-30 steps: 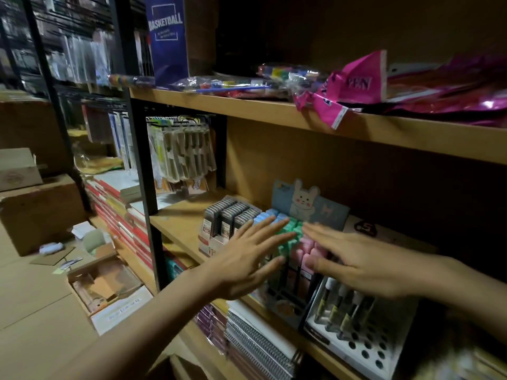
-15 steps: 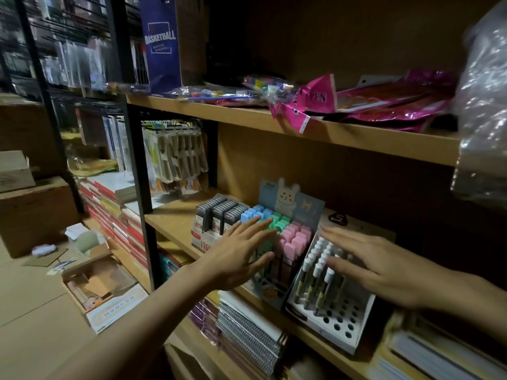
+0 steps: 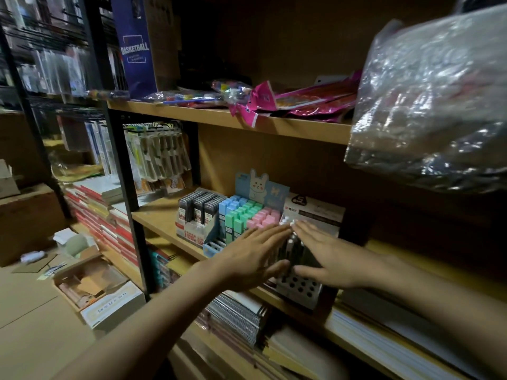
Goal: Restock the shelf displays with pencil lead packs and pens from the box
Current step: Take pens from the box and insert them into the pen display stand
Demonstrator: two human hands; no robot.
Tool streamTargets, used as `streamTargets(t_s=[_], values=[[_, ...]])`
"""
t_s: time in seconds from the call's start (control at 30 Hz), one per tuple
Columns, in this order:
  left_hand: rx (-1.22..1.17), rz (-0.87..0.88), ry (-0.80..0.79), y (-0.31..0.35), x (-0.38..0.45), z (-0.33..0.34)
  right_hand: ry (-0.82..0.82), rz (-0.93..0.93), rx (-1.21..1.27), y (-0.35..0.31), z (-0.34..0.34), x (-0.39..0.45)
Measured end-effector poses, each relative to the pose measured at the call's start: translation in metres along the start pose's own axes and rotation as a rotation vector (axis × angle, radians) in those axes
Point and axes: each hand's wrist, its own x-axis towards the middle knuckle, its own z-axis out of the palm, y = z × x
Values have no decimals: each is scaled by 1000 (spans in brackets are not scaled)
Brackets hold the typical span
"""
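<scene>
Both hands are lying flat and spread, grasping nothing. The left hand (image 3: 255, 256) is pressing against the left side of the pen display (image 3: 300, 289), and the right hand (image 3: 326, 259) is covering its top and right side, so the two are meeting fingertip to fingertip over the white pen caps (image 3: 286, 221). Half a second ago the left hand was resting on the pastel rabbit display (image 3: 247, 215) and only the right was over the pens; now both are closing on the pen rack, which appears to be getting squared up against its neighbour rather than filled. That suggests tidying is nearly done here and fresh stock is still to come.

The pencil lead packs (image 3: 201, 208) are standing in their tray at the left end of the row, untouched. The pen display is overhanging the front edge of the shelf (image 3: 159, 215), so a push backward looks safer than any sideways shove. Bare shelf is lying open to the right of the rack and left of the lead tray. The open box (image 3: 93, 286) is sitting on the floor, well apart to the left.
</scene>
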Motion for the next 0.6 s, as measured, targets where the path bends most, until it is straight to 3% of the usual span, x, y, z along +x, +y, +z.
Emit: streamTargets(t_s=[0.47,0.6], values=[[195,-227,-14,27,-14,2,18,156,1,-47,-16,-22],[157,-297,98,37,-39,-8,167,167,81,-56,-24,-40]])
